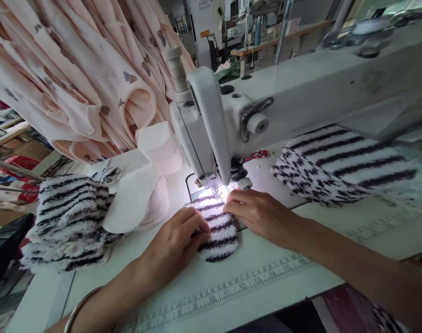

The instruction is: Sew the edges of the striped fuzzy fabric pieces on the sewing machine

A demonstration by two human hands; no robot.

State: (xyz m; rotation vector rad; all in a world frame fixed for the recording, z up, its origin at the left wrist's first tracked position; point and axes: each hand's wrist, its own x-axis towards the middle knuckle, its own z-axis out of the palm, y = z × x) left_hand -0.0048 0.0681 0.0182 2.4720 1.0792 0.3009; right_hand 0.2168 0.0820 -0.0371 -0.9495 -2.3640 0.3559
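A fluffy black-and-white striped fabric piece [219, 231], rounded at its near end, lies under the lit presser foot [216, 190] of a sewing machine [211, 125]. My left hand [178, 238] is closed on the piece's left edge, thumb and fingers curled together. At its upper right edge, close beside the needle area, my right hand [255, 210] has its fingers pinched together on the fabric. The fingertips there are partly lost in the lamp's glare, so a thread between them cannot be made out.
A stack of striped fabric pieces [72, 222] and white sole-shaped pieces [132, 199] lie on the left. More striped pieces [335, 162] sit under the machine arm. Pink printed garments [103, 78] hang behind. A ruler scale [238, 286] runs along the table's front.
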